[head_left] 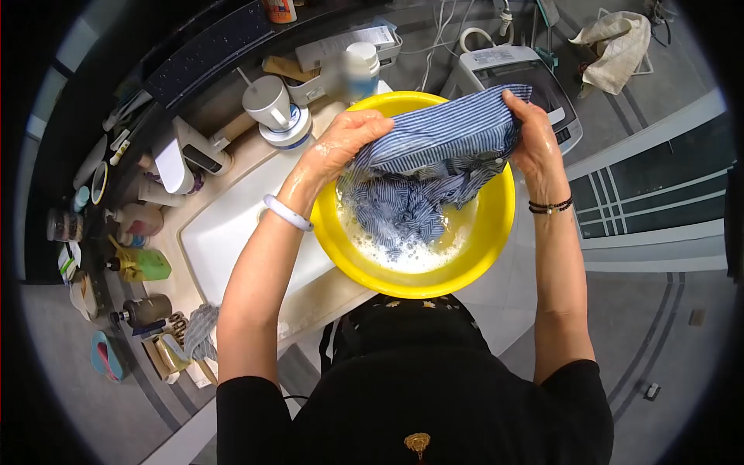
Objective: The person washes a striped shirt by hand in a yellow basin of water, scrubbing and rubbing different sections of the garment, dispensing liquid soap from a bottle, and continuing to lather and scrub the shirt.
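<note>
A blue and white striped cloth (446,128) is stretched between my two hands above a yellow basin (341,260). My left hand (347,139), wet with suds, grips its left end. At the upper right corner, my right hand (535,136) pinches the fabric between thumb and fingers. The lower part of the cloth hangs bunched into foamy water (415,256) inside the basin.
Beside the basin lies a white sink (232,225) set in a beige counter. A white mug (267,101) stands on a round container behind it. Bottles line the left side, among them a green one (147,265). A washing machine (511,70) stands at the upper right.
</note>
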`<state>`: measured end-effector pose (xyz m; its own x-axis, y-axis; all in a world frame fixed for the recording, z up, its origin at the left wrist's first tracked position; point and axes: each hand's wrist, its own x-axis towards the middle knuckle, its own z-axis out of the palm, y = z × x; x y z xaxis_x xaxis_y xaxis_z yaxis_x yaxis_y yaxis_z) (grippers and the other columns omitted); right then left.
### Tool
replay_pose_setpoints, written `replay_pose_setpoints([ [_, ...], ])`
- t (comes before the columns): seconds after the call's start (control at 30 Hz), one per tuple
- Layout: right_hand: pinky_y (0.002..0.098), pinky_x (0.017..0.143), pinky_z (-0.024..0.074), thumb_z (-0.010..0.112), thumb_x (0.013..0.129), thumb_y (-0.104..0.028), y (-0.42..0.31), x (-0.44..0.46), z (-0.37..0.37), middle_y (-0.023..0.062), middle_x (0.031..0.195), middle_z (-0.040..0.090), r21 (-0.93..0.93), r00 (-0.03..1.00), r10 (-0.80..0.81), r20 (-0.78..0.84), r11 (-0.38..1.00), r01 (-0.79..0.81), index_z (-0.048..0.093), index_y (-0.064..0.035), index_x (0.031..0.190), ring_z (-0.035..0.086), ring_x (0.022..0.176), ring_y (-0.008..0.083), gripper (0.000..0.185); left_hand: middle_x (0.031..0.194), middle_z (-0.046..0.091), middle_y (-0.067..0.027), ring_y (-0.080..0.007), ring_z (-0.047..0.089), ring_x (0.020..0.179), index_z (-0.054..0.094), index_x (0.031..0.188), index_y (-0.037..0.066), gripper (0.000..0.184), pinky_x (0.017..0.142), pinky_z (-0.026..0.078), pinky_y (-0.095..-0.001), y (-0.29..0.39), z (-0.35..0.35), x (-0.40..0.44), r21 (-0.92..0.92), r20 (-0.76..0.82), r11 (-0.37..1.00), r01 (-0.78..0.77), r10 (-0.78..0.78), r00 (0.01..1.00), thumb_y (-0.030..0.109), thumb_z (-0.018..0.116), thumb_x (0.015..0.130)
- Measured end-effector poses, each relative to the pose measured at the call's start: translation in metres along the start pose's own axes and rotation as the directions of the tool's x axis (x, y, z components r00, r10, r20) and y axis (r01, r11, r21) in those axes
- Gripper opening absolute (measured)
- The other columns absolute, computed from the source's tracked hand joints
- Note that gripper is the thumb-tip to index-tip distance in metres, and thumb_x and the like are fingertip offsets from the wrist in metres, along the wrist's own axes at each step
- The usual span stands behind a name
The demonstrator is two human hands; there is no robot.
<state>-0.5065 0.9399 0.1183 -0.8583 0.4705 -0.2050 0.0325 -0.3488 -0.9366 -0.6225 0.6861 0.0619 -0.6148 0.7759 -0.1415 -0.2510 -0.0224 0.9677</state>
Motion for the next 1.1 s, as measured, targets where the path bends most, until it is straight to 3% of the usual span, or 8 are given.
replay_pose_setpoints([
  [0.17, 0.0270, 0.063, 0.0522, 0.061, 0.087, -0.026, -0.019, 0.006, -0.014, 0.0069, 0.079, 0.065, 0.002, 0.996, -0.069, 0.060, 0.998, 0.069, 0.063, -0.0005, 0.086, 0.063, 0.069, 0.0156, 0.026, 0.091, 0.064, -0.0039, -0.0137, 0.059, 0.083, 0.062, 0.101, 0.001, 0.041, 0.081, 0.045, -0.0243, 0.001, 0.017, -0.014, 0.189, 0.200, 0.973, -0.134, 0.095, 0.975, 0.020, 0.078, 0.068],
  [0.3, 0.0303, 0.063, 0.0547, 0.062, 0.087, -0.021, -0.043, 0.010, -0.048, 0.0090, 0.081, 0.065, 0.244, 0.982, -0.187, -0.018, 0.952, 0.186, 0.062, -0.0004, 0.089, 0.065, 0.069, 0.0190, 0.021, 0.089, 0.060, -0.0001, -0.0105, 0.054, 0.084, 0.062, 0.095, 0.001, 0.034, 0.082, 0.042, -0.0240, -0.022, -0.009, -0.015, 0.654, 0.180, 0.752, 0.086, -0.265, 0.947, 0.019, 0.073, 0.069],
  [0.57, 0.0328, 0.063, 0.0559, 0.057, 0.089, -0.032, -0.048, -0.026, -0.065, 0.0105, 0.087, 0.066, 0.066, 0.987, -0.126, -0.099, 0.989, 0.132, 0.062, 0.0003, 0.093, 0.066, 0.073, 0.0205, 0.033, 0.102, 0.063, -0.0072, -0.0137, 0.058, 0.093, 0.060, 0.104, 0.000, 0.027, 0.086, 0.046, -0.0258, -0.020, -0.027, -0.043, -0.442, -0.140, 0.894, -0.075, 0.014, 0.990, 0.020, 0.061, 0.086],
  [0.83, 0.0373, 0.071, 0.0574, 0.049, 0.094, -0.023, -0.035, -0.028, -0.075, 0.0177, 0.097, 0.064, 0.456, 0.888, -0.007, 0.461, 0.860, -0.230, 0.058, 0.0044, 0.100, 0.065, 0.087, 0.0272, 0.029, 0.099, 0.063, -0.0117, -0.0185, 0.063, 0.087, 0.057, 0.107, -0.003, 0.022, 0.077, 0.054, -0.0264, 0.032, -0.028, -0.054, -0.495, -0.420, 0.805, -0.327, 0.107, 0.901, 0.008, 0.058, 0.087],
  [0.9, 0.0404, 0.081, 0.0534, 0.044, 0.095, -0.024, 0.016, -0.008, -0.083, 0.0187, 0.102, 0.062, 0.313, 0.940, -0.295, 0.172, 0.921, 0.232, 0.058, 0.0036, 0.103, 0.062, 0.094, 0.0278, 0.032, 0.094, 0.064, -0.0104, -0.0181, 0.063, 0.083, 0.058, 0.103, -0.003, 0.019, 0.074, 0.054, -0.0251, 0.042, -0.020, -0.043, -0.457, -0.508, 0.822, -0.341, 0.074, 0.858, 0.007, 0.059, 0.087],
  [0.97, 0.0302, 0.093, 0.0443, 0.034, 0.097, -0.038, 0.062, -0.010, -0.023, 0.0158, 0.107, 0.060, 0.029, 0.933, -0.090, 0.347, 0.996, 0.086, 0.054, 0.0032, 0.112, 0.059, 0.095, 0.0240, 0.048, 0.089, 0.065, -0.0093, -0.0160, 0.063, 0.078, 0.060, 0.099, -0.001, 0.016, 0.072, 0.054, -0.0250, 0.037, -0.029, -0.022, -0.407, -0.249, 0.908, -0.104, -0.001, 0.968, 0.009, 0.060, 0.086],
  [1.0, 0.0301, 0.095, 0.0434, 0.031, 0.098, -0.042, 0.078, -0.018, 0.001, 0.0168, 0.112, 0.059, 0.045, 0.911, 0.245, 0.333, 0.960, -0.275, 0.051, 0.0043, 0.116, 0.059, 0.100, 0.0239, 0.054, 0.084, 0.064, -0.0084, -0.0154, 0.062, 0.073, 0.061, 0.092, 0.000, 0.013, 0.069, 0.053, -0.0252, 0.032, -0.028, -0.012, -0.343, -0.196, 0.939, -0.019, -0.052, 0.979, 0.010, 0.061, 0.085],
  [1.1, 0.0333, 0.099, 0.0412, 0.026, 0.097, -0.046, 0.127, -0.028, 0.036, 0.0183, 0.124, 0.052, 0.396, 0.735, 0.340, 0.587, 0.671, -0.627, 0.041, 0.0077, 0.127, 0.056, 0.109, 0.0257, 0.063, 0.080, 0.062, -0.0054, -0.0132, 0.059, 0.069, 0.060, 0.088, 0.000, 0.015, 0.064, 0.048, -0.0238, -0.005, -0.041, 0.009, 0.078, -0.345, 0.983, 0.166, -0.130, 0.930, 0.011, 0.062, 0.080],
])
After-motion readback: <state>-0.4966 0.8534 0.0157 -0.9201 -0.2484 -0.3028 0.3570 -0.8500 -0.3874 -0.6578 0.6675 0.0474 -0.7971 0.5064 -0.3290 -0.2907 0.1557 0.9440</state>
